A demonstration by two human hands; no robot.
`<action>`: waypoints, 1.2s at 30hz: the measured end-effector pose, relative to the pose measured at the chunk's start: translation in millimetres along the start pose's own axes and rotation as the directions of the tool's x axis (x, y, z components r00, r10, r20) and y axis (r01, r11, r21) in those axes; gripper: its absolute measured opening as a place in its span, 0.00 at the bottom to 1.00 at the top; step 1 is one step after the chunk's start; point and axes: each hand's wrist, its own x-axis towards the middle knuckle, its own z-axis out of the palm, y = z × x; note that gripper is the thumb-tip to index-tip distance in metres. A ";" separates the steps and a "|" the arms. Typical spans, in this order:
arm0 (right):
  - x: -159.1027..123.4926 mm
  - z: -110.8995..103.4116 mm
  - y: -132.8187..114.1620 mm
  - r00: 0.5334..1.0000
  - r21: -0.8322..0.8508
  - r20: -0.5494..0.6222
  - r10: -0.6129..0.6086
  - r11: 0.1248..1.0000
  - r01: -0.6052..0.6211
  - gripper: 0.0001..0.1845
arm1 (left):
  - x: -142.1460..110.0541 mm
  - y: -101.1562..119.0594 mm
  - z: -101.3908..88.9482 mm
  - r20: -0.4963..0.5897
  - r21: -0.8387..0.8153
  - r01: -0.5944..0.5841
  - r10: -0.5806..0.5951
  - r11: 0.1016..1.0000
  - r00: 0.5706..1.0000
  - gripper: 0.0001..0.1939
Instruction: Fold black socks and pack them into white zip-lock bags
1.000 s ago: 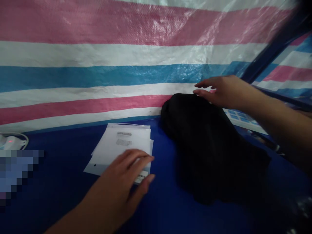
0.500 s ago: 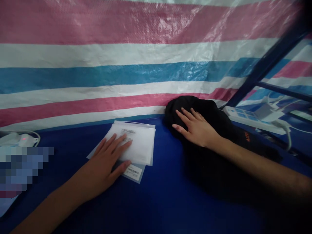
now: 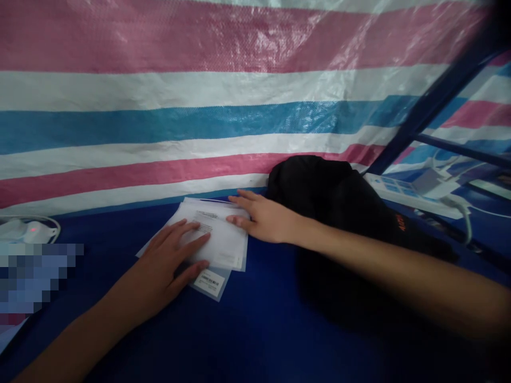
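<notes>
Two overlapping zip bags, pale and flat, lie on the blue surface. The upper zip bag (image 3: 223,242) bears small dark print, and a barcode label (image 3: 210,282) shows on the lower one. My left hand (image 3: 170,260) rests on the bags' left side with its fingers spread. At their upper right corner is my right hand (image 3: 263,215), palm down with fingers stretched out over the edge. A bundle of black cloth (image 3: 319,186) with orange lettering lies just right of that hand, partly under or behind my right forearm.
A white power strip (image 3: 415,197) with plugged-in adapters and cables stands at the right, by a dark blue metal frame (image 3: 439,109). At far left are a white charger (image 3: 38,231) with a cable and a pixelated item (image 3: 32,282). A striped plastic sheet (image 3: 179,125) hangs behind.
My right hand has left the black cloth and moved left to the upper right corner of the zip bags. My left hand stays on the bags.
</notes>
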 end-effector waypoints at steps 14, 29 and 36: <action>-23.4 36.5 -2.8 0.964 0.189 -0.061 -0.259 0.945 0.266 0.27 | 2.5 -2.9 0.2 -0.093 0.034 -0.026 0.029 0.999 0.995 0.26; -20.2 42.0 -2.8 0.853 0.267 -0.150 -0.500 0.810 0.522 0.37 | -2.6 28.0 -7.8 0.023 0.013 -0.160 0.159 0.987 0.987 0.51; -20.2 41.9 -4.4 0.874 0.286 -0.158 -0.459 0.826 0.485 0.33 | -1.2 28.8 -10.5 0.024 0.028 -0.224 0.224 0.974 0.974 0.44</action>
